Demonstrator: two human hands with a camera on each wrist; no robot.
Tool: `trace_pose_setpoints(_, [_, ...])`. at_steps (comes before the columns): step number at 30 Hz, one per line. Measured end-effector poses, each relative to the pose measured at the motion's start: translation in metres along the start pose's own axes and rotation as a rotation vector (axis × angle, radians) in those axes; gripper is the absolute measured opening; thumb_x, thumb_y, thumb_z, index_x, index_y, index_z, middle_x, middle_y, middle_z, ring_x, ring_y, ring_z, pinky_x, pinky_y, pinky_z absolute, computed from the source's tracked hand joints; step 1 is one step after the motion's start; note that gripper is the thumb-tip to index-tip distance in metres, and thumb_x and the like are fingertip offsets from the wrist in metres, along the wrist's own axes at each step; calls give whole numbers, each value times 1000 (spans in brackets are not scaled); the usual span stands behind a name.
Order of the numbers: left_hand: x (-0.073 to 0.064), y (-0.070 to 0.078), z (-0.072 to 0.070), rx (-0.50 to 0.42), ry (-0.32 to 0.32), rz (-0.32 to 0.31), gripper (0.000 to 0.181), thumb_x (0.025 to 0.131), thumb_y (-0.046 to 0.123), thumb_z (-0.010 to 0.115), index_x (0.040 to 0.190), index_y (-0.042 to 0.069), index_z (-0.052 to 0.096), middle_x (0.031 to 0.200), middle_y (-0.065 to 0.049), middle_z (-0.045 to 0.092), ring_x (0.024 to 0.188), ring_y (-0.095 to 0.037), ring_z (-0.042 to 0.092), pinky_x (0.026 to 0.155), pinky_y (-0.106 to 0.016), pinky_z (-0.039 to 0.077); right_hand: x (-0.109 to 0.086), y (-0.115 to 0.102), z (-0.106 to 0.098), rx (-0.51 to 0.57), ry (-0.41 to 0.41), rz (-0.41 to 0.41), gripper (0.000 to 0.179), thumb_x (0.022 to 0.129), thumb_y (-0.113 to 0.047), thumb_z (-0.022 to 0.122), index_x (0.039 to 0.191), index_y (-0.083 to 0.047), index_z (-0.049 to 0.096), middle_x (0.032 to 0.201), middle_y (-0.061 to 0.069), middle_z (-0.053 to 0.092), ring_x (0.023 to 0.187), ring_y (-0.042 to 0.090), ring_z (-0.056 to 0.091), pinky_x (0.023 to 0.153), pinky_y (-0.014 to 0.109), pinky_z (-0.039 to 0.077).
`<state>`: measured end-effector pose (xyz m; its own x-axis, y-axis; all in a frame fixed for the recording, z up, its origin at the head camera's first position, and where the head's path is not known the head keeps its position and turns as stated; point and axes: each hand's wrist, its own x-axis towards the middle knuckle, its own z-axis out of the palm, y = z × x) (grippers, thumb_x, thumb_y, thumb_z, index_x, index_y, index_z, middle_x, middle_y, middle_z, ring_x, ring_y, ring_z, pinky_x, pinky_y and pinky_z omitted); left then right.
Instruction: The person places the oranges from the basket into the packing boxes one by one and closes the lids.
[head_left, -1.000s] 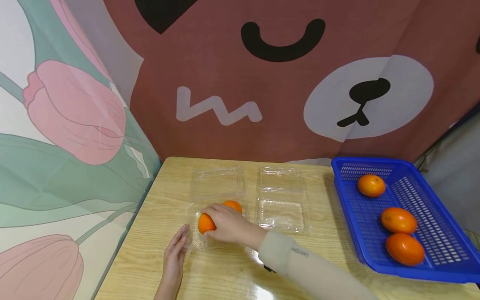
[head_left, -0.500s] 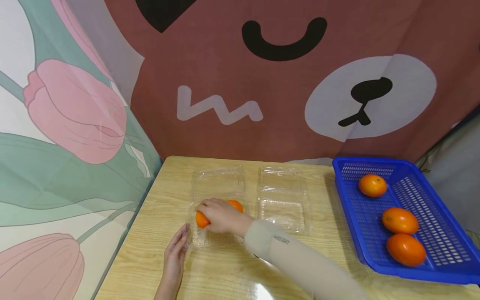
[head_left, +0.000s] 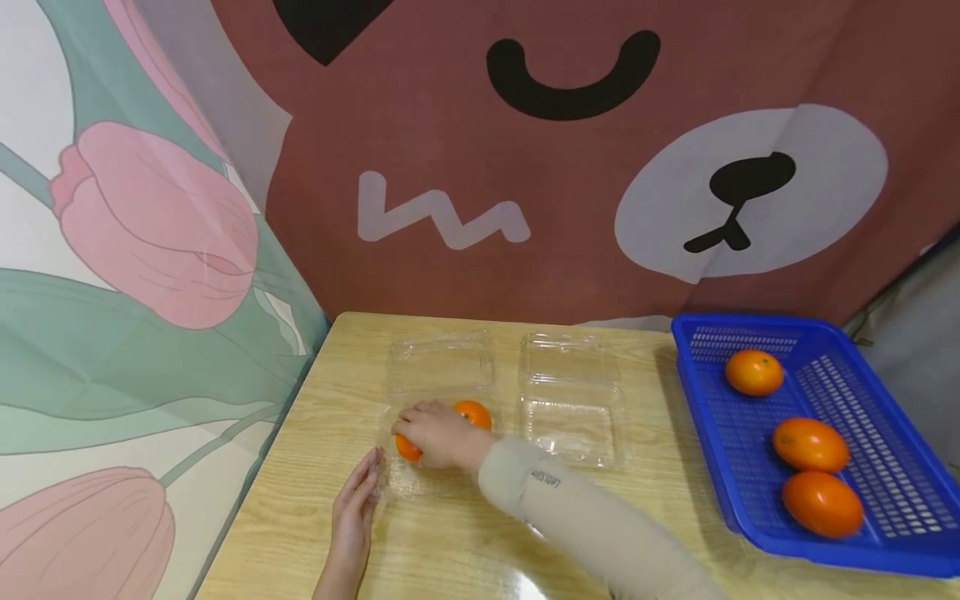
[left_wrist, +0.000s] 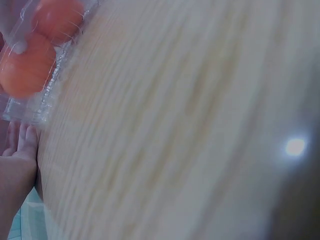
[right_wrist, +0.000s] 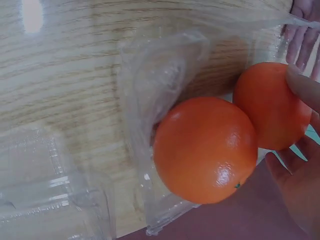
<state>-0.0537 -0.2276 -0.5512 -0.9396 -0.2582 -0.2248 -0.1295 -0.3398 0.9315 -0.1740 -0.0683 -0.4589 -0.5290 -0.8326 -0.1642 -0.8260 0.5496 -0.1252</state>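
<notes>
First, the left hand (head_left: 356, 504) lies with almost straight fingers at the left edge of a clear box (head_left: 408, 482); its grip has hold of nothing. Inside this box, the right hand (head_left: 438, 435) curls around an orange (head_left: 408, 449), its grip parted only as wide as the fruit. A second orange (head_left: 476, 413) touches it, farther and to the right. Next on the tabletop (head_left: 450, 550) stands a second box (head_left: 570, 427), and at right a blue basket (head_left: 847, 560) carries three oranges (head_left: 812, 444). Behind hangs a printed cloth (head_left: 450, 125).

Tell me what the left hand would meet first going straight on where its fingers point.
The left hand would probably meet the side wall of the left clear container; its fingertips look right beside it, though contact is unclear.
</notes>
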Motion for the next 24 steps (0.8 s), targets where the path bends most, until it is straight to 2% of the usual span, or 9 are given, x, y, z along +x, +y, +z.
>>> trace_pose_setpoints(10, [-1,-2,1,-3,-3,38,47,104,18,51,147,1,44,126,19,62,119,5,54,93,-16,41,-2,-1,2,0,11,10,63,86,-29,79,143,-22,51,151,0,44,140,21,38,112,41,33])
trace_pose_setpoints(24, [-1,-1,3,9,11,15,50,104,19,51,149,-1,40,126,20,62,119,5,54,95,-16,41,-8,3,-6,-3,47,17,62,89,-32,76,144,-20,51,152,2,44,139,21,39,113,41,32])
